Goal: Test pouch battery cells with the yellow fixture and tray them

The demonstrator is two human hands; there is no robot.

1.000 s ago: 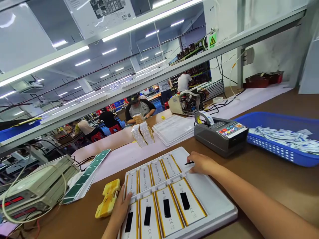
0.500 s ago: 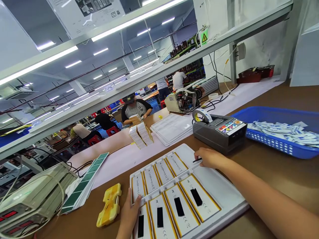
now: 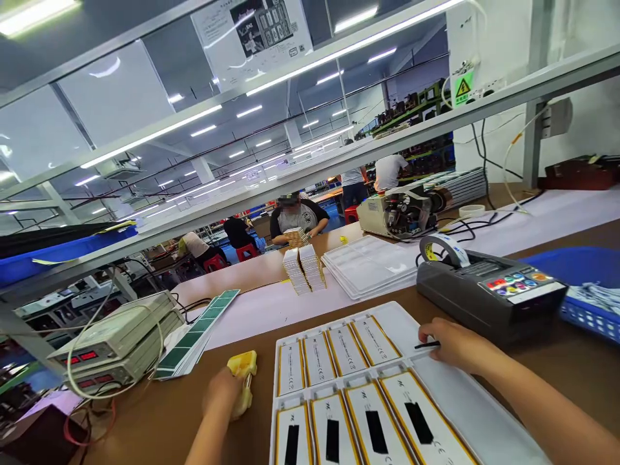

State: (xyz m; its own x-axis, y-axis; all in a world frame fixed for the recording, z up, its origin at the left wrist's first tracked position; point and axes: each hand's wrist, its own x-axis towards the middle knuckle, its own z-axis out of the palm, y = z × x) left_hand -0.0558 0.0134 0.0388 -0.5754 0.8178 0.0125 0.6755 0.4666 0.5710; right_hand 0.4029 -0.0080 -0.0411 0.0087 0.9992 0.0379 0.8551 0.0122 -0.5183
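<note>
My left hand point(image 3: 221, 392) is closed on a yellow tape-wrapped block point(image 3: 243, 365) at the left of the tray, partly hiding it; the hand is slightly blurred. My right hand point(image 3: 455, 345) pinches a thin black strip point(image 3: 427, 345) over the right side of the white plastic tray point(image 3: 402, 316). Flat white battery cells with yellow edges lie in two rows in the tray. A black tape piece point(image 3: 418, 423) lies across each cell of the near row, while the far-row cells point(image 3: 374, 341) show none.
A grey tape dispenser point(image 3: 484, 290) stands beyond my right hand, beside a blue basket point(image 3: 591, 316) of white strips. Stacked cells point(image 3: 305, 268) and clear trays point(image 3: 372, 265) are behind. Instruments point(image 3: 116, 336) and green-marked sheets point(image 3: 201, 332) stand left. A person point(image 3: 300, 216) sits opposite.
My left hand has left the tray's edge, moved left and closed on the yellow block. My right hand still holds the black strip by the tray's right side. The camera view has turned left.
</note>
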